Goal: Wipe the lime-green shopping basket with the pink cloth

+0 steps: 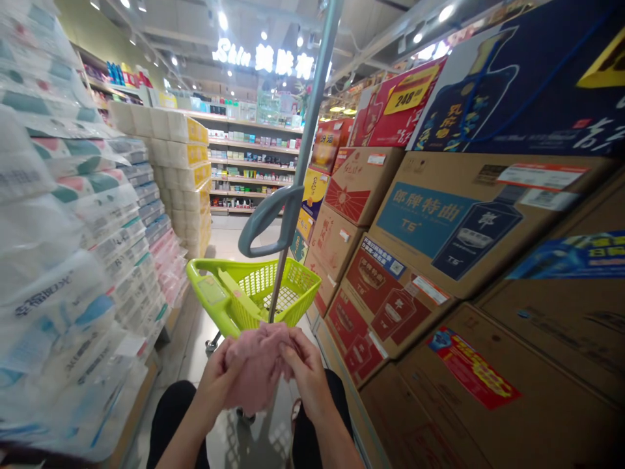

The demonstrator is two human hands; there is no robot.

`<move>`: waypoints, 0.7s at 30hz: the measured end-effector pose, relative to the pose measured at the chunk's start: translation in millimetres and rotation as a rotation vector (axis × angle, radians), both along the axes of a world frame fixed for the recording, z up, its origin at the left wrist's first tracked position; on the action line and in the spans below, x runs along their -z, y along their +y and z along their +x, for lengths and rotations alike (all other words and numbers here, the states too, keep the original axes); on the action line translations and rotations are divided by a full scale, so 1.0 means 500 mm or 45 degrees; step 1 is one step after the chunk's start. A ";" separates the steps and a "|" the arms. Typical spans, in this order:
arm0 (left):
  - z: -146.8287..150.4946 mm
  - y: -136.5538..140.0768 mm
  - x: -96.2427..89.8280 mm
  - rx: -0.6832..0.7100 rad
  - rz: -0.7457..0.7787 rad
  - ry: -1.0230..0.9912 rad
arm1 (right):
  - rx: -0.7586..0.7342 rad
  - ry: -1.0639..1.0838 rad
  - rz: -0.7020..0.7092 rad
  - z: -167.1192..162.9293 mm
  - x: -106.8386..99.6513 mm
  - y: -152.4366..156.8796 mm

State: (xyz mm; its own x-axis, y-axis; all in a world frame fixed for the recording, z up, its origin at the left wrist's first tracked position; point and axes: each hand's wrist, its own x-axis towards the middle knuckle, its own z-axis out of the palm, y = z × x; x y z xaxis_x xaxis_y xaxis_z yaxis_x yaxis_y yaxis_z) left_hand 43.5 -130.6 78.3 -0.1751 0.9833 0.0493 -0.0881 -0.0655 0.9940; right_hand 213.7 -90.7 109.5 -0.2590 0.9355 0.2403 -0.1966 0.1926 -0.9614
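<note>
Left hand (219, 376) and right hand (306, 362) are gripping a pink cloth (254, 371) at six o'clock, apparently working its folds where a grey pole (314, 104) is running behind it; the next move is probably calling for firm pinching.

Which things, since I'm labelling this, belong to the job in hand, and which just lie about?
In use: crumpled pink cloth, held by left hand and right hand; perhaps grey pole with looped handle.

Around: lime-green plastic basket; brown cardboard cartons; white plastic-wrapped packs.
</note>
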 end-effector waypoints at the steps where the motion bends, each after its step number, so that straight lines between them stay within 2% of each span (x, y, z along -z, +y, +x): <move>1: 0.002 -0.008 -0.005 -0.022 -0.050 -0.066 | -0.018 0.032 -0.048 0.001 0.000 -0.003; 5: 0.012 -0.037 -0.017 -0.133 -0.202 -0.246 | -0.144 0.176 -0.259 -0.005 0.003 -0.024; 7: 0.013 -0.050 -0.017 -0.190 -0.234 -0.321 | -0.237 0.383 -0.442 -0.010 0.011 -0.044; 10: 0.007 -0.068 -0.015 -0.175 -0.202 -0.378 | -0.270 0.653 -0.664 -0.020 0.036 -0.075; 15: 0.003 -0.086 -0.022 -0.096 -0.230 -0.325 | -0.312 0.637 -0.840 -0.039 0.081 -0.100; 19: 0.005 -0.102 -0.024 -0.126 -0.311 -0.379 | -0.450 0.639 -1.033 -0.043 0.074 -0.105; 21: -0.001 -0.118 -0.022 -0.157 -0.255 -0.311 | -0.480 0.611 -1.019 -0.039 0.063 -0.110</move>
State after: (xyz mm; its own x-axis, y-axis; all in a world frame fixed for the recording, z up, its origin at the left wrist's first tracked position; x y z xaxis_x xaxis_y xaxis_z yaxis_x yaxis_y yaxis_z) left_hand 43.0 -189.5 89.3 -0.2763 0.9399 -0.2006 -0.3290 0.1036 0.9386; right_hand 194.3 -145.8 77.8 -0.6121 0.7445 -0.2666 -0.5122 -0.6301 -0.5836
